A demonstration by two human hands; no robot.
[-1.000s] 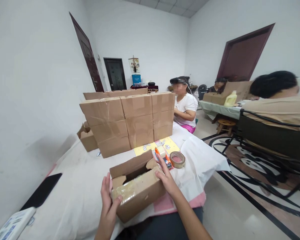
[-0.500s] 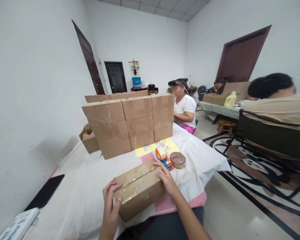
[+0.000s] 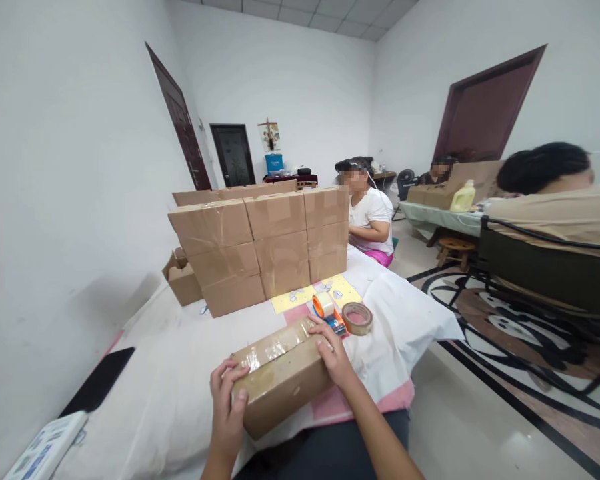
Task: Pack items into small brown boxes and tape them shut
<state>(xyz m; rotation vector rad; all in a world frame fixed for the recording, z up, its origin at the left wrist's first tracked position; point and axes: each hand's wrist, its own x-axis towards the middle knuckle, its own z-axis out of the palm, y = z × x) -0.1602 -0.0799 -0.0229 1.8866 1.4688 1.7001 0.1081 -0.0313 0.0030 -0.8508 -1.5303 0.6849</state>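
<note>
A closed brown cardboard box (image 3: 280,383) with clear tape along its top lies on the white-covered table (image 3: 170,373) just in front of me. My left hand (image 3: 229,400) grips its near left end, thumb on the front face and fingers over the top edge. My right hand (image 3: 333,353) presses on the box's far right corner, fingers curled over it. Just beyond the right hand lie an orange and blue tape dispenser (image 3: 327,312) and a roll of brown tape (image 3: 357,318).
A wall of sealed cardboard boxes (image 3: 263,240) stands stacked at mid-table, with an open box (image 3: 184,280) to its left. A black phone (image 3: 97,381) lies at left. A person in white (image 3: 370,217) sits beyond; another person (image 3: 555,200) sits at right.
The box's flaps stood open a second ago; now they are folded down and the box is closed. Both hands shifted onto its top edges, and the box turned slightly.
</note>
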